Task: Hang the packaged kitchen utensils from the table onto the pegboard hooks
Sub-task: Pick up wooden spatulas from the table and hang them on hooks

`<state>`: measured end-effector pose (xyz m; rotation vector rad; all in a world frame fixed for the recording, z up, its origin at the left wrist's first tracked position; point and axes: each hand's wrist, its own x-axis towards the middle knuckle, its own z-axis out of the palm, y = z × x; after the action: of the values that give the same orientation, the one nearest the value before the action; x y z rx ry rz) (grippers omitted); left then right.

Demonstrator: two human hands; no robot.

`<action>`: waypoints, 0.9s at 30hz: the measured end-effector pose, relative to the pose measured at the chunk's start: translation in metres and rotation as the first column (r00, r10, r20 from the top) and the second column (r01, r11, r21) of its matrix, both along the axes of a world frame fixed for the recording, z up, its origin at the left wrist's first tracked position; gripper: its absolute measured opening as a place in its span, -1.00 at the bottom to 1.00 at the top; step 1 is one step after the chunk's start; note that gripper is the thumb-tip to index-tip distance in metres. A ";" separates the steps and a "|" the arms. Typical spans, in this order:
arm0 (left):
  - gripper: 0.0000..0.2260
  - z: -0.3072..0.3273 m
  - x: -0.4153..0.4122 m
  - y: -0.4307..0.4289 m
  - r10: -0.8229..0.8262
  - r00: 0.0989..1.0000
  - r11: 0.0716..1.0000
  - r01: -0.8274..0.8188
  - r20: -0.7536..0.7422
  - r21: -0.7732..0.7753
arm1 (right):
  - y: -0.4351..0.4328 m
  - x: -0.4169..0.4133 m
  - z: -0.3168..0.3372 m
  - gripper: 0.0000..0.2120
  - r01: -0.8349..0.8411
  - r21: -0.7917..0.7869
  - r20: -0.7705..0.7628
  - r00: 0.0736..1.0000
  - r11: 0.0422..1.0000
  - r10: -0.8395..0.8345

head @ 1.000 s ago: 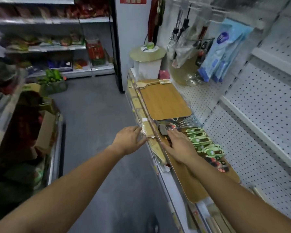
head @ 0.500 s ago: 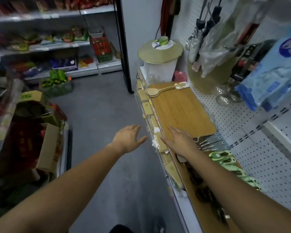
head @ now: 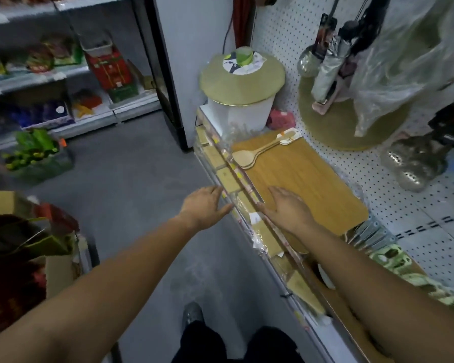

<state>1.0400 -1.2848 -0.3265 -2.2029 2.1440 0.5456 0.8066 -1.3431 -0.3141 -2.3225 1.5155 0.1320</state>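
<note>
Shop shelving lines a grey-floored aisle, and on the right a counter [head: 227, 179] runs under a white pegboard [head: 286, 35]. On the counter lies a wooden board [head: 309, 179]. The right hand [head: 288, 209] lies palm down on the board's near front part, fingers straight, holding nothing. The left hand [head: 206, 209] is empty too, fingers spread, over the floor just beside the counter's front rail. Beyond the right hand, packaged wooden spoons [head: 260, 150] lie across the board's far end. Right of the right forearm, packs of metal utensils [head: 370, 234] lie at the board's near corner, with green packs [head: 393, 260] next to them, nearer the person. At the counter's far end stands a white bin [head: 241, 111] with a gold lid. Wrapped utensils [head: 328, 64] hang on the pegboard.
</note>
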 end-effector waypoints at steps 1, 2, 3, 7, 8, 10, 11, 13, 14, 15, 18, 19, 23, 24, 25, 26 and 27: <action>-0.32 -0.002 0.013 -0.015 -0.025 1.000 1.000 0.025 0.000 0.007 | -0.008 0.011 -0.002 -0.35 0.017 0.010 -0.007 1.000 1.000 -0.017; -0.33 -0.004 0.022 -0.030 -0.050 0.999 0.999 0.050 0.000 0.011 | -0.016 0.020 -0.004 -0.35 0.037 0.018 -0.010 0.999 0.999 -0.037; -0.33 -0.008 0.030 -0.045 -0.076 0.997 0.997 0.076 -0.001 0.018 | -0.023 0.027 -0.006 -0.35 0.064 0.024 -0.008 0.998 0.998 -0.064; -0.35 -0.022 0.046 -0.103 -0.190 0.982 0.981 0.190 -0.006 0.050 | -0.057 0.042 -0.019 -0.35 0.185 0.053 -0.010 0.983 0.981 -0.185; -0.35 -0.027 0.048 -0.117 -0.206 0.979 0.977 0.206 -0.007 0.062 | -0.066 0.044 -0.023 -0.35 0.213 0.064 -0.005 0.977 0.975 -0.213; -0.36 -0.037 0.051 -0.147 -0.233 0.973 0.970 0.232 0.000 0.068 | -0.087 0.047 -0.033 -0.36 0.263 0.086 0.012 0.964 0.961 -0.265; -0.38 -0.042 0.052 -0.162 -0.252 0.968 0.966 0.251 0.012 0.064 | -0.098 0.048 -0.039 -0.36 0.289 0.094 0.020 0.956 0.953 -0.292; -0.41 -0.051 0.055 -0.191 -0.315 0.948 0.947 0.312 0.038 0.070 | -0.126 0.054 -0.054 -0.35 0.353 0.111 0.057 0.931 0.929 -0.361; -0.42 -0.054 0.057 -0.204 -0.351 0.935 0.934 0.346 0.045 0.092 | -0.139 0.058 -0.062 -0.35 0.389 0.127 0.078 0.913 0.912 -0.400; -0.42 -0.057 0.059 -0.216 -0.393 0.918 0.915 0.385 0.054 0.119 | -0.151 0.060 -0.068 -0.34 0.429 0.147 0.094 0.891 0.891 -0.445; -0.35 -0.066 0.068 -0.253 -0.463 0.883 0.882 0.450 0.075 0.139 | -0.170 0.073 -0.086 -0.35 0.499 0.198 0.114 0.843 0.844 -0.525; -0.36 -0.071 0.071 -0.267 -0.461 0.884 0.883 0.449 0.073 0.136 | -0.175 0.076 -0.092 -0.35 0.513 0.217 0.108 0.833 0.830 -0.543; -0.45 -0.095 0.067 -0.318 -0.461 0.887 0.876 0.455 0.003 0.160 | -0.190 0.078 -0.115 -0.33 0.581 0.272 0.068 0.784 0.767 -0.617; -0.46 -0.103 0.063 -0.331 -0.469 0.883 0.871 0.464 -0.012 0.160 | -0.193 0.075 -0.122 -0.33 0.607 0.287 0.053 0.763 0.741 -0.645; -0.46 -0.113 0.058 -0.345 -0.484 0.874 0.862 0.483 -0.028 0.153 | -0.194 0.073 -0.128 -0.32 0.634 0.302 0.035 0.739 0.712 -0.673; -0.47 -0.124 0.052 -0.358 -0.498 0.866 0.854 0.498 -0.040 0.153 | -0.195 0.072 -0.136 -0.33 0.665 0.310 0.014 0.712 0.680 -0.702; -0.48 -0.136 0.047 -0.373 -0.508 0.860 0.847 0.509 -0.047 0.152 | -0.197 0.072 -0.145 -0.34 0.694 0.310 -0.015 0.688 0.650 -0.726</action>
<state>1.0867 -1.6574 -0.4628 -1.4551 2.4469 0.6518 0.8782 -1.5401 -0.4590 -1.3360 2.0675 0.0130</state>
